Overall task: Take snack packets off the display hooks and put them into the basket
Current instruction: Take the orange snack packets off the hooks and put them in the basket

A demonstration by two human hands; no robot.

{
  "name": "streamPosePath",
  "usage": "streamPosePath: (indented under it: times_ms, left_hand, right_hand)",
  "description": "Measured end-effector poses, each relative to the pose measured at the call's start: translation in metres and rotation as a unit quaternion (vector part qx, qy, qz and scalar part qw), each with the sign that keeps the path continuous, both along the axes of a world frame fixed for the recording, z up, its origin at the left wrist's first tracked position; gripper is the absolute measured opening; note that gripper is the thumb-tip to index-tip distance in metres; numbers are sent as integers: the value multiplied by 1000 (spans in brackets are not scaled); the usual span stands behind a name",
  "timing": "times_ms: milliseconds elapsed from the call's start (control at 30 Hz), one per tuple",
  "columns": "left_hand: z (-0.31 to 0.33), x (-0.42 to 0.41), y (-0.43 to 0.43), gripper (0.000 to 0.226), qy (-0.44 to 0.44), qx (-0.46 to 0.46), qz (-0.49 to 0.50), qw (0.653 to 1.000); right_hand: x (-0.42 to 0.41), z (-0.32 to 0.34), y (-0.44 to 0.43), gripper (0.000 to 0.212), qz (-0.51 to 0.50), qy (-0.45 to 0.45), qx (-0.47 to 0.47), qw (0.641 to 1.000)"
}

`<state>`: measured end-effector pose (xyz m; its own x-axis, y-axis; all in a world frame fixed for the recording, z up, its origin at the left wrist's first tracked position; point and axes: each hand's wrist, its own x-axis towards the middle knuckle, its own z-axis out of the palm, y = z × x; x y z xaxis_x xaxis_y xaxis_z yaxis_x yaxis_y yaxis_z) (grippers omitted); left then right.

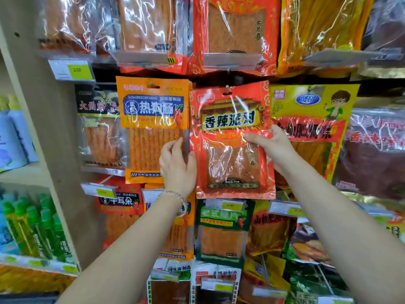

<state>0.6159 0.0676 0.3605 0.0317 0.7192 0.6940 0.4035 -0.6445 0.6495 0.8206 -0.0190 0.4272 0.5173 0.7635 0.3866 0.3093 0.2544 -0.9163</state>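
A red snack packet with a clear window hangs from a display hook in the middle of the rack. My right hand pinches its right edge, thumb on the front and fingers behind. My left hand sits at the packet's left edge with fingers loosely curled, touching the gap between it and the orange packet beside it. Whether the left fingers grip the red packet's edge is hidden. No basket is in view.
Rows of hanging snack packets fill the rack above, below and to both sides, with a yellow packet at the right. Price tags stick out on hook ends. A beige upright separates shelves with green bottles at left.
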Motion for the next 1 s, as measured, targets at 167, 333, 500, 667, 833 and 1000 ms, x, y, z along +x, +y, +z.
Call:
streamPosePath:
  times_ms: [167, 333, 500, 667, 833, 1000]
  left_hand:
    - [1, 3, 1, 47, 16, 0, -24, 1000]
    - [4, 3, 8, 44, 29, -16, -77, 996]
    - [20, 8, 15, 45, -21, -59, -124, 990]
    - [40, 18, 19, 56, -42, -102, -126, 986]
    - [51, 18, 25, 45, -43, -106, -105, 988]
    - [50, 8, 29, 29, -65, -66, -90, 992]
  right_hand:
    - [-5, -8, 1, 101, -7, -15, 7, 1000]
    - [-10, -17, 2, 91, -76, -76, 13, 994]
    - [-17, -24, 8, 78, -136, -137, 56, 980]
    - [-21, -5, 22, 54, -153, -51, 79, 984]
    - [-25, 4, 34, 50, -182, -12, 80, 980]
    - [-32, -7, 29, 48, -199, -34, 110, 973]
